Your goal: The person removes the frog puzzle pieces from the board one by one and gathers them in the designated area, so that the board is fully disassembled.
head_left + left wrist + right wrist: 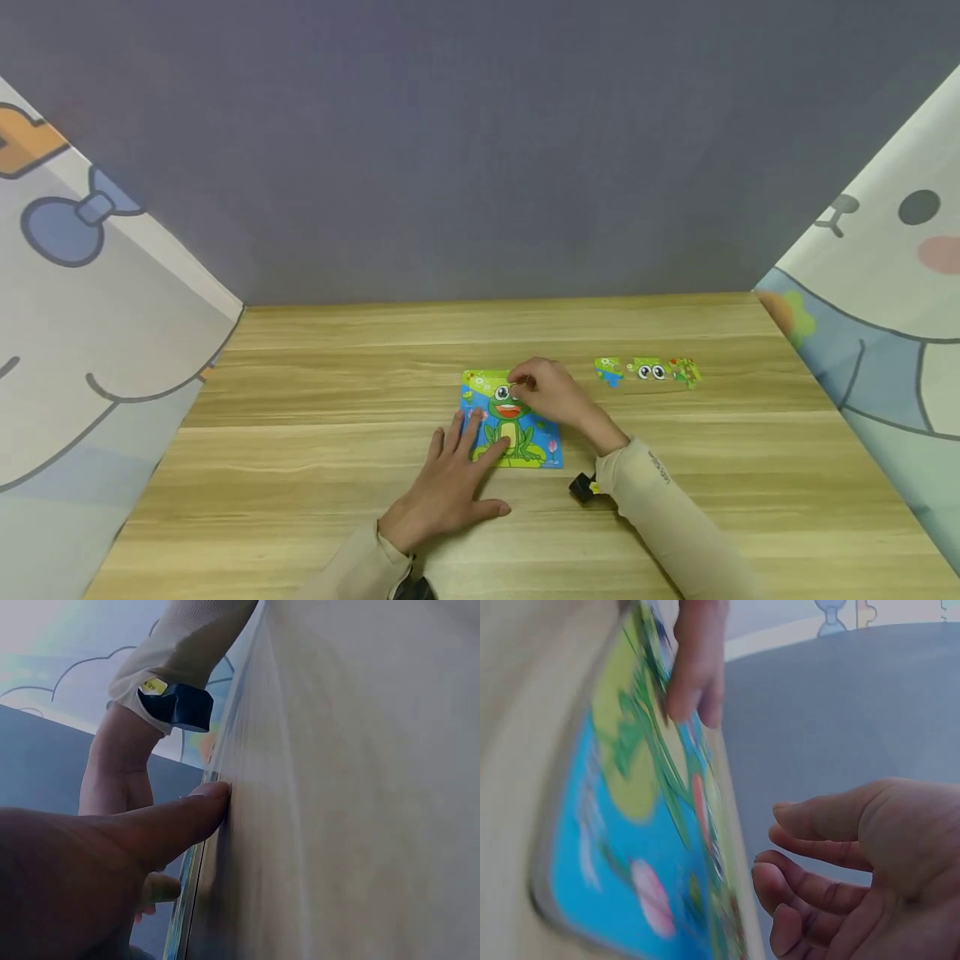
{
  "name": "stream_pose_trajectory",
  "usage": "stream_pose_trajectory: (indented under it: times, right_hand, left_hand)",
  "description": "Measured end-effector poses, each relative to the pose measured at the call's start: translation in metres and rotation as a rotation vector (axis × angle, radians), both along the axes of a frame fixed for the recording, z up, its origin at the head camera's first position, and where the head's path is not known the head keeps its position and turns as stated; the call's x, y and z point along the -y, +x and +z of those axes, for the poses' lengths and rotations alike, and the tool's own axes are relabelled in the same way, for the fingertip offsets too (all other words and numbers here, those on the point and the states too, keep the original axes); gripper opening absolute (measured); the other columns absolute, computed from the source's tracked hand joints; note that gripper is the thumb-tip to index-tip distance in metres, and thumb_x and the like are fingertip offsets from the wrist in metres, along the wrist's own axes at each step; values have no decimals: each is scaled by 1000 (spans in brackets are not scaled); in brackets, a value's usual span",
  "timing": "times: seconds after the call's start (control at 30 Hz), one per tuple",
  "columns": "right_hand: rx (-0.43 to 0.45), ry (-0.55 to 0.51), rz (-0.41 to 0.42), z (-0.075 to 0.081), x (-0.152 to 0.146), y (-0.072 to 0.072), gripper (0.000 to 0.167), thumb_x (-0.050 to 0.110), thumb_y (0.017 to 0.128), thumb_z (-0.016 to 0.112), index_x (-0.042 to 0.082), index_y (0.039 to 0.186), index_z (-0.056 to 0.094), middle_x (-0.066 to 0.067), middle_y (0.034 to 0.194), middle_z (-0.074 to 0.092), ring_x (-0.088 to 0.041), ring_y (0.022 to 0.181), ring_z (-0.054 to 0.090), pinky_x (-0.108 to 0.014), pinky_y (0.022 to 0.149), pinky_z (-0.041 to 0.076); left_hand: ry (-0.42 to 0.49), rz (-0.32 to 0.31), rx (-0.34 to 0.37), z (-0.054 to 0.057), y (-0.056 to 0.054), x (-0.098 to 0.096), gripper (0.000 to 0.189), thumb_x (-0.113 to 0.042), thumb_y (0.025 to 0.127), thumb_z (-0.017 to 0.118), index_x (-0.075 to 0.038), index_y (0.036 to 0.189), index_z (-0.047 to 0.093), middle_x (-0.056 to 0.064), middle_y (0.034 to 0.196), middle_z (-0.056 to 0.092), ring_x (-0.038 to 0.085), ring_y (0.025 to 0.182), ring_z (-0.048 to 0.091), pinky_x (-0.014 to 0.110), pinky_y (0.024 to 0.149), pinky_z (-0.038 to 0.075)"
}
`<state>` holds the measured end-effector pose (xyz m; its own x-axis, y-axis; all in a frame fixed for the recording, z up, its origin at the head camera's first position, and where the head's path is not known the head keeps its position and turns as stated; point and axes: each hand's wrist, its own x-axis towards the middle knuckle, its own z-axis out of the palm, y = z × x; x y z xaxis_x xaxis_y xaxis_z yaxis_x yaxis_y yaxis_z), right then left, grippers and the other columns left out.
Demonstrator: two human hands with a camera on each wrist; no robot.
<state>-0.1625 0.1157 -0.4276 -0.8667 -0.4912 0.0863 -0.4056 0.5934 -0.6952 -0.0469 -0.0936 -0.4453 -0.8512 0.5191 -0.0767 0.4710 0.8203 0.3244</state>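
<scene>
Square blue-and-green cartoon-frog puzzle board (522, 432) on pale wood-grain table (300, 475), short of far edge; likely light, stiff card, grip sides. Left hand (453, 479) spread partly over it; right hand (551, 392) loosely curled, seemingly empty.

1. Place: screened, booth-like table station; the kind of building around it cannot be told.
2. Worktop (337, 375): one, wood-grain, light brown, set between the screens.
3. Backdrop (480, 167): one, plain dark grey, upright behind the worktop.
4. Left screen (127, 342): pale, large cartoon print, blue bow (78, 221).
5. Right screen (877, 292): pale, cartoon face with pink cheek.
6. Wrist devices (582, 488): two, black, worn at the cuffs.
</scene>
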Motion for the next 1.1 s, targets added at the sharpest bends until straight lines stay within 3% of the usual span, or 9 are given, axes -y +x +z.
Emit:
stream_pose_trajectory:
  times: [0.3,0.6,0.77,0.93,1.1]
  right_hand:
    - [4,56,12,-9,22,9,23,15,93,70,5,114,73,-8,105,70,-12,85,60,-29,75,52]
    - [4,108,-3,-14,28,14,30,21,92,73,5,117,72,-11,115,64,-22,99,62,-42,86,54]
    - [-11,135,-13,-16,33,16,33,26,89,77,8,116,73,-8,110,62,-19,93,58,-40,81,52]
    - [-56,129,-27,-22,37,19,29,27,86,79,12,112,75,-5,102,60,-18,89,51,-36,78,44]
    - [-76,79,-18,-23,42,23,22,23,87,78,11,106,75,-4,101,63,-21,94,54,-44,87,42]
  left_hand:
    - [2,7,-11,0,7,3,80,-59,86,68,-21,152,43,31,164,15,55,150,18,72,112,28]
    - [-9,11,-14,2,10,1,81,-59,86,69,-21,152,43,33,163,16,55,149,22,72,111,30]
    - [-16,8,-7,2,10,1,81,-59,87,67,-20,153,42,34,163,15,55,149,22,70,111,31]
    - [-32,1,9,0,10,2,81,-60,88,66,-21,154,40,33,164,12,54,150,21,69,112,31]
    - [-42,-5,2,-1,9,1,82,-61,88,65,-22,155,38,33,164,12,54,150,20,69,112,31]
